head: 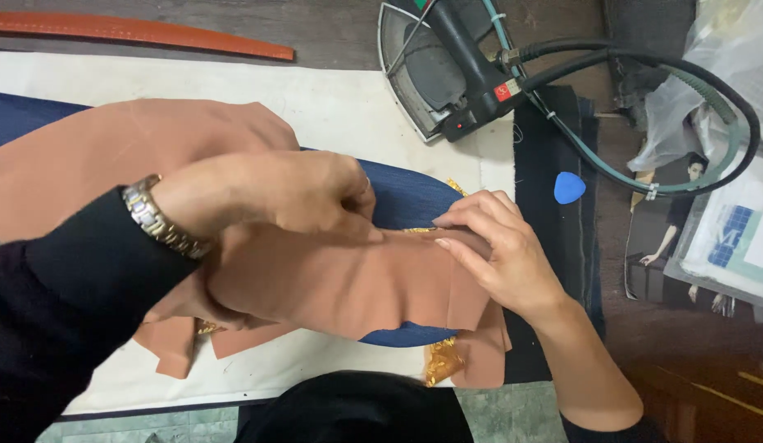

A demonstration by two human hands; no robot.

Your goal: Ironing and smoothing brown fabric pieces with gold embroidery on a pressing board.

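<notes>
Both hands press a tan cloth [348, 283] flat over blue fabric [406, 197] on the counter: left hand [291, 193] pinching its fold, right hand [500, 246] with fingers spread. The steam iron [447, 70] beyond the cloth could scorch a stray sleeve.

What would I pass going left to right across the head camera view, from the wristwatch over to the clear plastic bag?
Gold and silver metal wristwatch → left hand → right hand → small blue rounded tailor's chalk → crumpled clear plastic bag.
</notes>
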